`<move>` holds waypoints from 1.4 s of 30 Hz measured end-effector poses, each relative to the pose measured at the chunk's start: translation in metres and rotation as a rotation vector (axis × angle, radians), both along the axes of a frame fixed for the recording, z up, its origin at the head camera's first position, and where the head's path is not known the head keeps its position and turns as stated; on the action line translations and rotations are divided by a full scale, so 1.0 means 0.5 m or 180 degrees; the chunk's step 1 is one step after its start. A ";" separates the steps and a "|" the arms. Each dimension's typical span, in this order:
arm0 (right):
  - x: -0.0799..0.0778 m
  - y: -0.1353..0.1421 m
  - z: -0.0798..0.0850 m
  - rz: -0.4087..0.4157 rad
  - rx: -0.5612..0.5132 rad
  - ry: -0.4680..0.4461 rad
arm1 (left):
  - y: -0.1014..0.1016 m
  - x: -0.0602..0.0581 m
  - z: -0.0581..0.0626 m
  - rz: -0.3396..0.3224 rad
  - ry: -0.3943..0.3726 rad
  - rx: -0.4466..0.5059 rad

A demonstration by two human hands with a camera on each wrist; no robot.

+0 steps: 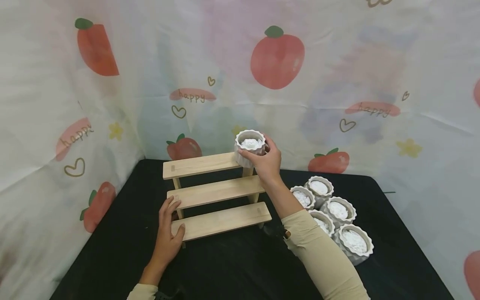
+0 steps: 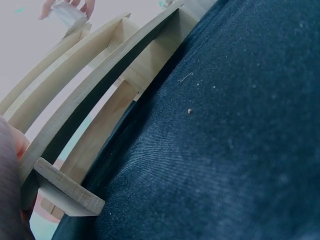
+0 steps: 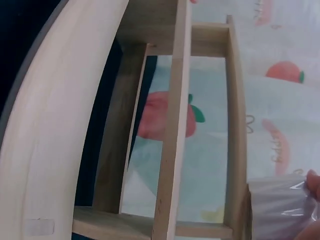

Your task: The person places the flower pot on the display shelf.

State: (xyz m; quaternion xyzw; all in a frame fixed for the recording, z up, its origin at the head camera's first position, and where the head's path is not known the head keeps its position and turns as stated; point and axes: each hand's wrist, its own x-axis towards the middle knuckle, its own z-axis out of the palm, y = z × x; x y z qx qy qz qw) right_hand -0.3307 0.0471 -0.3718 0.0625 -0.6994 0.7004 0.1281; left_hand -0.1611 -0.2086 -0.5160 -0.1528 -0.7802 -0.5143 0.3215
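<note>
A three-tier wooden stand (image 1: 215, 193) stands on the black cloth in the head view. At the right end of its top board sits a white pot (image 1: 243, 157) with a scalloped rim and white filling. My right hand (image 1: 268, 160) grips this pot from the right, thumb at the front and fingers round the far side. Clear plastic covers the pot (image 3: 280, 207) in the right wrist view. My left hand (image 1: 168, 231) holds the stand's left end, thumb on the lowest board and fingers by the middle one. The left wrist view hides most of that hand.
Several similar white pots (image 1: 339, 210) with white filling stand grouped on the black-covered table (image 1: 232, 271), right of the stand and beside my right forearm. A fruit-printed curtain (image 1: 232, 54) hangs behind the table and along its sides.
</note>
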 end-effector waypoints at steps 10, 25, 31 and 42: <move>-0.040 -0.015 -0.027 -0.0130 0.0277 0.0027 | 0.005 0.002 0.006 0.0045 0.0000 -0.0038; -0.078 -0.002 -0.038 0.0343 0.0319 0.0098 | 0.002 0.000 0.011 0.0039 -0.0012 -0.0052; -0.077 -0.004 -0.047 0.0322 0.0239 0.0161 | 0.004 0.003 0.012 0.0035 0.0000 -0.0063; -0.067 -0.017 -0.046 0.0111 0.0328 0.0186 | 0.000 -0.001 -0.002 0.0089 -0.0054 -0.0045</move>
